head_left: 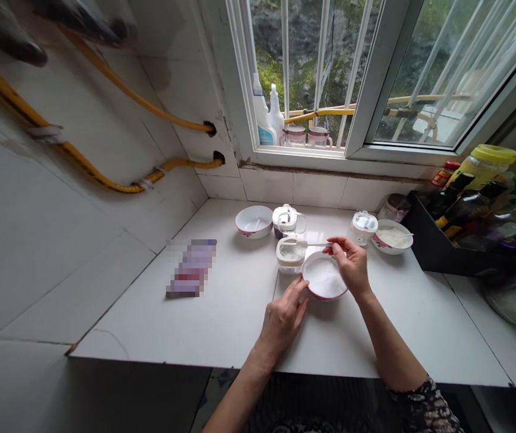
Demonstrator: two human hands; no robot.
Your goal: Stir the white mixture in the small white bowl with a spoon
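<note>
White spoon [319, 244], its handle end pinched between thumb and fingers of the right hand [349, 263], extended leftward from that grip, its scoop end at the mouth of the clear container [290, 263]. Just beside that container sat the powder-filled bowl [325, 297], its rim touched by the left hand [285, 316]; whether those fingers gripped it, I could not tell.
</note>
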